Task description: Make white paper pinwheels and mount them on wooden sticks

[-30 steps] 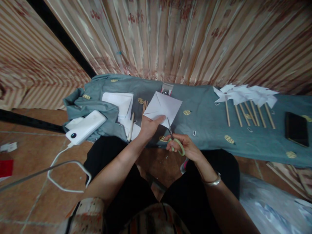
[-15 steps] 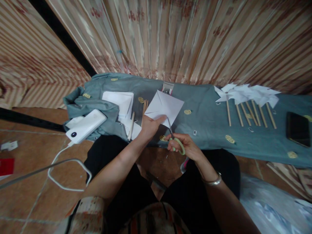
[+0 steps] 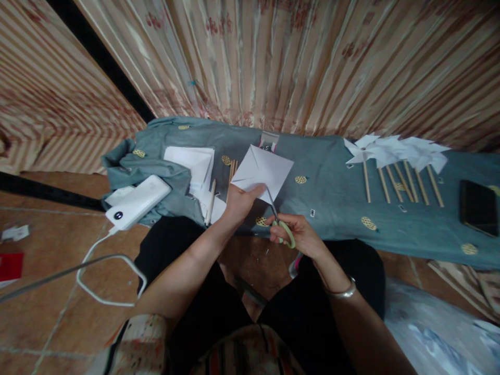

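A square of white paper [image 3: 269,165] is gripped at its near edge by my left hand [image 3: 241,200], thumb on top. Slits run inward from some of its corners. My right hand [image 3: 299,232] is closed around the green handles of a pair of scissors [image 3: 287,232]. The blades reach into the paper from its near corner, just right of my left thumb. Left of the paper lie several thin wooden sticks [image 3: 231,174], a white pen-like tool [image 3: 211,202] and a stack of white paper sheets [image 3: 187,156].
Several white paper pinwheels [image 3: 398,151] on wooden sticks lie at the right on the grey-green cloth [image 3: 332,203]. Beyond them is a black phone [image 3: 478,207]. A white power bank [image 3: 138,202] with a cable sits at the left. Striped curtains [image 3: 250,62] hang behind.
The paper has shifted very slightly to the left in my left hand. The scissor handles have drawn a little closer together; the blades stay in the paper.
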Demonstrator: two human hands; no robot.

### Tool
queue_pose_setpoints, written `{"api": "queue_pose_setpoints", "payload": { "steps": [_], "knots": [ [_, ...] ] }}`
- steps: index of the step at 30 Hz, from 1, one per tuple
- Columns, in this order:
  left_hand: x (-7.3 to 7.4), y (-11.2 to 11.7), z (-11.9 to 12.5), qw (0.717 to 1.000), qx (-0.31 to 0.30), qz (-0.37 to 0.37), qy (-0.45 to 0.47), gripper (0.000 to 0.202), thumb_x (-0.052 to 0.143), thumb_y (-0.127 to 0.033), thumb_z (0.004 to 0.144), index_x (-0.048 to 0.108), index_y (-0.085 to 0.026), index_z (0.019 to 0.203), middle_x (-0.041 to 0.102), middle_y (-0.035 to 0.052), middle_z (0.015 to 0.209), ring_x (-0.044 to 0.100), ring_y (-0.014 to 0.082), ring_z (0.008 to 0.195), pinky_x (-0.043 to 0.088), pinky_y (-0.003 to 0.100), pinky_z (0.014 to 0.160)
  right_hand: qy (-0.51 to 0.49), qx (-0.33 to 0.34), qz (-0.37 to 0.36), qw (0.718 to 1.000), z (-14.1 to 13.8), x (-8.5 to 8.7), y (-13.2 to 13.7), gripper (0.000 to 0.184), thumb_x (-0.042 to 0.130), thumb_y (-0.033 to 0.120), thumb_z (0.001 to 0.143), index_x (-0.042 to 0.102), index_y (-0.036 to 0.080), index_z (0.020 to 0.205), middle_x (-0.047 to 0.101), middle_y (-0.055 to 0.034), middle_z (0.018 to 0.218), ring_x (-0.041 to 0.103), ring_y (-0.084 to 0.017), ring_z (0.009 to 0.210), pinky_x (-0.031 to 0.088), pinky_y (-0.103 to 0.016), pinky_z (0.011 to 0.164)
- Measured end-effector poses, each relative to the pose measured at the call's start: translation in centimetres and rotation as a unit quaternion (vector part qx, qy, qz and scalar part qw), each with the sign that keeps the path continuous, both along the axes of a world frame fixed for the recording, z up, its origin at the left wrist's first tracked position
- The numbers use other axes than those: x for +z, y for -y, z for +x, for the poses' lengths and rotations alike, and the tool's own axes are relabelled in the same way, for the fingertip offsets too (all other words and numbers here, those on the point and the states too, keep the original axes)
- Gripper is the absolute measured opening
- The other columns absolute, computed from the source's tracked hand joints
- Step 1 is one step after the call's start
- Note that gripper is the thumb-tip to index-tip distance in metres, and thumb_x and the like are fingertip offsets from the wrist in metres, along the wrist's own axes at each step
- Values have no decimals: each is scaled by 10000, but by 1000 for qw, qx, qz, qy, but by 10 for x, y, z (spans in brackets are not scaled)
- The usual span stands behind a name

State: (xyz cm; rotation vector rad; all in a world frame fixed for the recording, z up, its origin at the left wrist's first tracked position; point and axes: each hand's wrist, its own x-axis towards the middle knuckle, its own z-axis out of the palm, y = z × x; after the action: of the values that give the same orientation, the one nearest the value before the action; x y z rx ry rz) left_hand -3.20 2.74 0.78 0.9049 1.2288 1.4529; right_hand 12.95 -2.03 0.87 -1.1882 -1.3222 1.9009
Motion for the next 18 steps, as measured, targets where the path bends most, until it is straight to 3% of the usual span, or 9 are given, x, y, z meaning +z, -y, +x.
{"api": "queue_pose_setpoints", "payload": {
  "steps": [10,18],
  "knots": [
    [-1,0,-1,1000,3,-5,0,269,706,-232,583,668,-142,834,704,50,780,641,169,720,503,283,706,-3,-15,-8,1000,-1,1,0,431,798,519,603,662,159,799,610,26,552,534,-78,470,431,-202,446],
    [-2,2,1,999,-7,-5,-43,243,704,-268,573,645,-147,775,689,35,772,643,187,769,501,302,760,-2,-13,8,1000,1,3,-1,420,779,531,634,664,161,796,611,26,571,532,-70,487,428,-188,459]
  ]
}}
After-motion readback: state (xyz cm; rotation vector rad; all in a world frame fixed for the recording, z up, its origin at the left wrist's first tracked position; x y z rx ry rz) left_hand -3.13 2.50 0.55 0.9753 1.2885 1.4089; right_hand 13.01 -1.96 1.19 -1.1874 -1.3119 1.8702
